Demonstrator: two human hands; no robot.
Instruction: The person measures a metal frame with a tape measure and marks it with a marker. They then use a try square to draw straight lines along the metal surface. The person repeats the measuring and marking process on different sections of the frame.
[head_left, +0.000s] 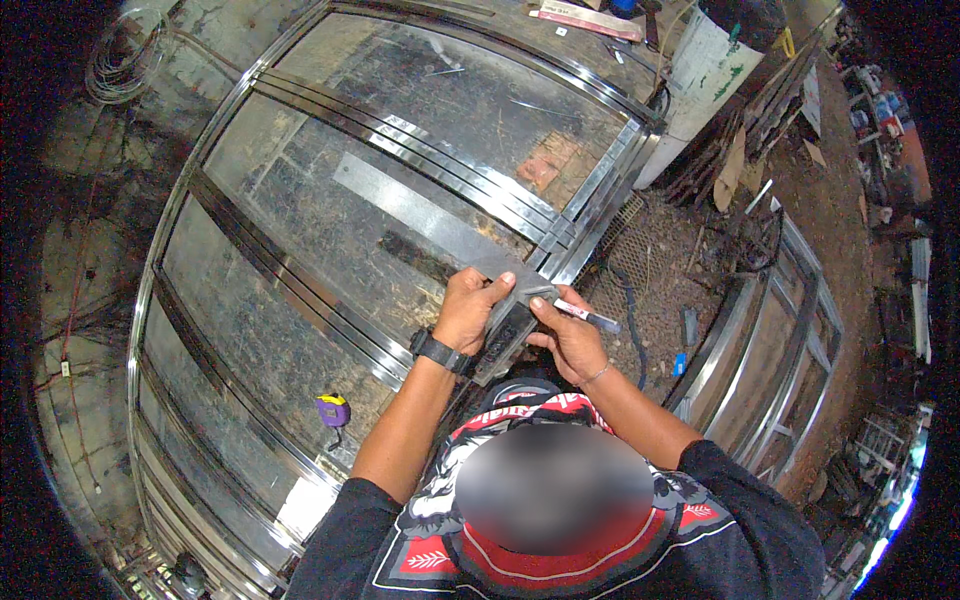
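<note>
My left hand [470,310] is closed around the corner of a metal try square [400,205], its thumb pressing on top. The square's long silver blade reaches away to the upper left over the metal frame, and its shorter, darker arm comes back toward me. In my right hand [575,345] is a white marker pen [588,317] with a dark end pointing right. That hand's thumb and fingers are close to the square's corner; whether they touch it I cannot tell. Beneath lies a large shiny metal frame [400,128] with several parallel bars, on a scratched dark tabletop [300,150].
A purple and yellow tape measure [333,410] lies left of my left forearm. Further frames [775,340] lean at the right. A whitish drum [705,85] and scrap pieces stand at the upper right. Coiled wire [125,60] lies at the upper left.
</note>
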